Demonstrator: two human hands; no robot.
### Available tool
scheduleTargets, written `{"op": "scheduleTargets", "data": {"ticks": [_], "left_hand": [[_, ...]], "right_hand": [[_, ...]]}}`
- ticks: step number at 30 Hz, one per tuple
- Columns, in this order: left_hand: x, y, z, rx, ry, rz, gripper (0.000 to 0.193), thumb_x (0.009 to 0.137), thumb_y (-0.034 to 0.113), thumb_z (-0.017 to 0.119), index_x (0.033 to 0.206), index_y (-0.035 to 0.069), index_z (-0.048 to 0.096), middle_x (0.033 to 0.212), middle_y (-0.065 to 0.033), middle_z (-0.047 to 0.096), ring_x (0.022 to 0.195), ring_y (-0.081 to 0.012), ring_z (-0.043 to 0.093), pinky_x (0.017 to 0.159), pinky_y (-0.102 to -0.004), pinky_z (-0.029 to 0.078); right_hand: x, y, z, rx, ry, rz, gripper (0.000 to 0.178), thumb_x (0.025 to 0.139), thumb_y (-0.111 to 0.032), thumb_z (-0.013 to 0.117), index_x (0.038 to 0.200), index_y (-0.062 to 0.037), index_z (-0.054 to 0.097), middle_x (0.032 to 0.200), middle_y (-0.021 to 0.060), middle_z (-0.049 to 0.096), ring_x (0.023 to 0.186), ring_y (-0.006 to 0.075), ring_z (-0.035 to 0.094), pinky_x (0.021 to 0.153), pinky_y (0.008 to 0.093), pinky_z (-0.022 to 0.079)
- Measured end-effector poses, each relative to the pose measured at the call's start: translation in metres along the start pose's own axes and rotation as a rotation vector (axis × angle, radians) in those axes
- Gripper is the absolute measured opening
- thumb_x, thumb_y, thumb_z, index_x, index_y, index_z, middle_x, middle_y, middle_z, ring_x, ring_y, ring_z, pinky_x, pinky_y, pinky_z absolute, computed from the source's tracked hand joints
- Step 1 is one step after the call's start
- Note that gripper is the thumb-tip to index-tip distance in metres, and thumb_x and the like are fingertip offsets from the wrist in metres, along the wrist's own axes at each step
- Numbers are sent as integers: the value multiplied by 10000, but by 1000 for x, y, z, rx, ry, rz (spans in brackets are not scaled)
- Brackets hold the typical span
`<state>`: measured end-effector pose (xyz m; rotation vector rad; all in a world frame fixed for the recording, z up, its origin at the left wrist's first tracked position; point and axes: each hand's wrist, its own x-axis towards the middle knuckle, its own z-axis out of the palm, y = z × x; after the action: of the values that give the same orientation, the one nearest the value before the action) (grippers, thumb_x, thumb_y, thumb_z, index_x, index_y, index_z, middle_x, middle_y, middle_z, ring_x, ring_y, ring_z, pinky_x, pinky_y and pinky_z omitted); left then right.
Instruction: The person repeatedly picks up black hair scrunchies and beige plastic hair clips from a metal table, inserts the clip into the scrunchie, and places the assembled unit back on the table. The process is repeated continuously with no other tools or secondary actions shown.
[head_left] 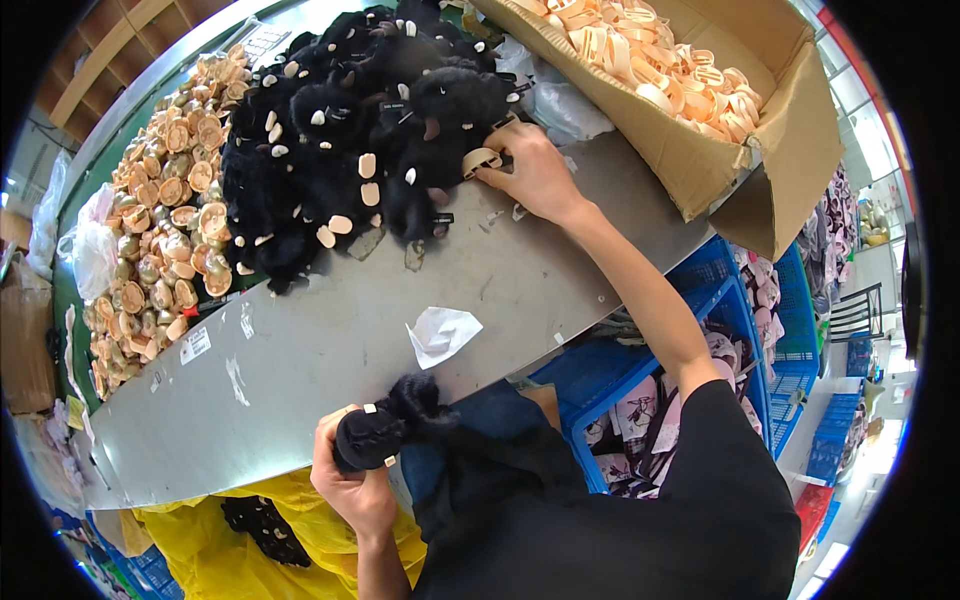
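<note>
With the black furry heap [345, 130] seemingly left to do, the right hand [537, 172] pinches a curved beige plastic band [482, 157] beside it, the left hand [345, 485] clamping a black furry bundle [368, 440].

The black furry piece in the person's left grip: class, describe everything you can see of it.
The black furry piece looks soft and plush: a rounded bulk at left, with a fluffier part trailing to the upper right. Two small pale tabs show, one at the bulk's top, one at its lower right. The left grip holds the rounded end by the metal table's near edge. Whether it touches the table cannot be told.
</note>
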<state>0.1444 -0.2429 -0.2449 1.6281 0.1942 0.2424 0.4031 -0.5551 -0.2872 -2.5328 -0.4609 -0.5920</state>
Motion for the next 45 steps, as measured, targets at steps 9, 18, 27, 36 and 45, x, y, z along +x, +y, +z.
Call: {"op": "scheduleTargets", "data": {"ticks": [9, 18, 27, 36, 45], "left_hand": [[11, 4, 4, 22, 31, -28, 251, 793, -36, 694, 1040, -23, 651, 1005, -50, 644, 922, -127, 597, 868, -240, 469], [-4, 10, -14, -167, 13, -183, 147, 823, -43, 646, 968, -16, 640, 861, 23, 628, 805, -43, 561, 750, -195, 450], [-25, 14, -31, -156, -39, -245, 126, 791, -16, 624, 916, -9, 616, 785, 48, 570, 732, -25, 502, 654, -191, 407], [-33, 29, -35, 40, 22, -123, 173, 765, -2, 710, 885, -1, 586, 727, -12, 538, 718, -70, 487, 663, -234, 433], [-43, 21, -28, 244, 133, 173, 441, 700, 17, 828, 1060, 23, 574, 959, -81, 605, 834, -174, 580, 794, -282, 480]], "right_hand": [[-34, -121, -49, 1017, -321, 349, 229, 949, -253, 754, 989, -37, 688, 907, 8, 685, 834, 60, 631, 741, 226, 511], [-81, -222, -44, 1638, -924, 384, 289, 912, -142, 786, 1121, -2, 645, 944, 59, 664, 861, 110, 634, 748, 258, 491], [-80, -264, -38, 1113, -733, 217, 442, 1109, -337, 447, 869, -26, 650, 634, 4, 588, 559, 68, 534, 533, 247, 439], [-84, -290, -9, 566, -139, -263, 310, 1013, -197, 578, 743, -47, 604, 582, 97, 526, 484, 292, 540, 461, 381, 415], [-100, -291, -14, 1039, -276, -68, 337, 992, -145, 489, 728, 21, 615, 673, 140, 605, 537, 245, 558, 512, 331, 435]]}}
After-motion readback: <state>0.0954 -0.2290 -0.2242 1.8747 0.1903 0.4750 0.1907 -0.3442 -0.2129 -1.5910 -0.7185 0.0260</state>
